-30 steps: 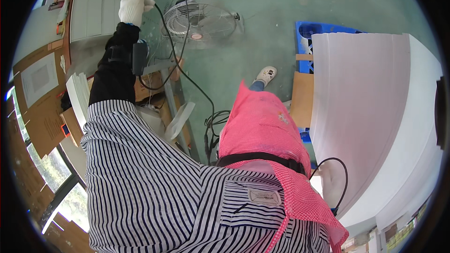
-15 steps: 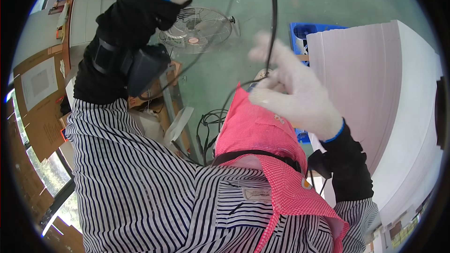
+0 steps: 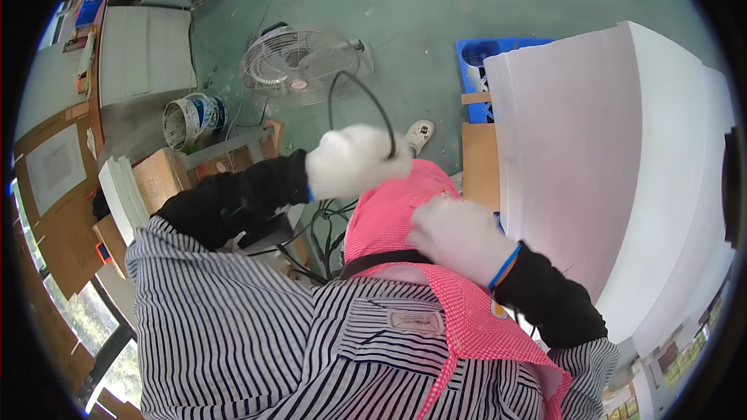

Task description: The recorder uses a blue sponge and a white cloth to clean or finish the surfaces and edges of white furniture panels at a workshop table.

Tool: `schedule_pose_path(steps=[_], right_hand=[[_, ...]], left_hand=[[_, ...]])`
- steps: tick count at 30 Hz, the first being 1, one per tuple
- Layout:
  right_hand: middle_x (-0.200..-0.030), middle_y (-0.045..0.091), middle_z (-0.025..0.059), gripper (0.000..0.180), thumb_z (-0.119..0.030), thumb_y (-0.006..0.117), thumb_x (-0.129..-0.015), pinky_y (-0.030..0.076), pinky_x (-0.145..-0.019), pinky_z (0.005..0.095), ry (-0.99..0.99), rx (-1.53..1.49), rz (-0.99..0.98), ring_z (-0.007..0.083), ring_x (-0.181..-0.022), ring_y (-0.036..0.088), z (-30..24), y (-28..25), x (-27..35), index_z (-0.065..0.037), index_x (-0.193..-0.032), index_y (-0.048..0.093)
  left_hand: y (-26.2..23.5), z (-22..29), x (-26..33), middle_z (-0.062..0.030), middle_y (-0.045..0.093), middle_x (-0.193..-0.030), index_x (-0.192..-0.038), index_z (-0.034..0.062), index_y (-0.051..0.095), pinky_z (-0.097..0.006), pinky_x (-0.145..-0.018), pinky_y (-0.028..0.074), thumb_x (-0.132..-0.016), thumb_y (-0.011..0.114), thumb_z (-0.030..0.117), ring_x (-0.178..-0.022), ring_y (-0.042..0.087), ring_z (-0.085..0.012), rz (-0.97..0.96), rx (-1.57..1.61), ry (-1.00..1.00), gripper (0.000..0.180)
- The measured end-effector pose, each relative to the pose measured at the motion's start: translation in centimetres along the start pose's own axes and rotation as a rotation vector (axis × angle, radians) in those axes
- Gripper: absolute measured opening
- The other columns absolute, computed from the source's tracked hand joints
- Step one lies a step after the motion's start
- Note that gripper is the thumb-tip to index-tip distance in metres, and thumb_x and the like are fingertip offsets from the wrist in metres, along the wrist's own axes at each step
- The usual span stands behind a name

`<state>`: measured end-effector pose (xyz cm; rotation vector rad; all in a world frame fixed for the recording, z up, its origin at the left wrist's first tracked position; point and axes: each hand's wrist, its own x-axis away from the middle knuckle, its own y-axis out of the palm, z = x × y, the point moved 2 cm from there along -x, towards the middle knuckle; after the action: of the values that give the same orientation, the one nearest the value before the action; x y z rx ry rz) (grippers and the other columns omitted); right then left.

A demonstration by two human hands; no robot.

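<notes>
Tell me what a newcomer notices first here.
Probably the bright pink apron at the centre, the gloved right hand over it and the gloved left hand at a black cable loop. A large pale stack fills the right side; a caged fan shows near the top.

The blurred, white-gloved left hand [image 3: 356,162] grips a looped black cable [image 3: 380,108]. The gloved right hand [image 3: 463,239] is before the pink apron [image 3: 381,218]; a fan [image 3: 299,62] stands beyond.

Gloves [image 3: 350,163] are white, the cable [image 3: 379,107] black, the apron [image 3: 381,214] checked pink, the shirt [image 3: 222,315] striped dark and white.
</notes>
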<state>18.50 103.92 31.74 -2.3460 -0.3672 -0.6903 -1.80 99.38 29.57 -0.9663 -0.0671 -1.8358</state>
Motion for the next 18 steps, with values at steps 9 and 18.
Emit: schedule_pose_path(steps=[9, 18], right_hand=[[-0.086, 0.073, 0.0183, 0.047, -0.053, 0.062, -0.096, 0.058, -0.074, 0.0491, -0.041, -0.135, 0.129, 0.0370, -0.087, 0.074, -0.2, 1.5, 1.2, -0.007, -0.096, 0.073], [-0.087, 0.073, 0.0175, 0.051, -0.050, 0.068, -0.093, 0.052, -0.084, 0.0392, 0.129, -0.752, 0.214, 0.0260, -0.085, 0.069, 2.5, 3.1, 2.2, 0.000, -0.100, 0.077]], left_hand=[[2.0, 3.3, 2.8, -0.0200, 0.071, -0.091, -0.109, 0.0076, 0.057, -0.051, -0.069, 0.056, -0.099, 0.059, 0.032, -0.079, 0.072, -0.0404, -0.381, -0.264, 0.131, 0.027], [2.2, 4.7, 2.3, -0.0033, 0.076, -0.093, -0.110, 0.0038, 0.076, -0.026, -0.076, 0.057, -0.095, 0.075, 0.031, -0.081, 0.069, -0.0086, -0.349, 0.023, -0.191, 0.031]])
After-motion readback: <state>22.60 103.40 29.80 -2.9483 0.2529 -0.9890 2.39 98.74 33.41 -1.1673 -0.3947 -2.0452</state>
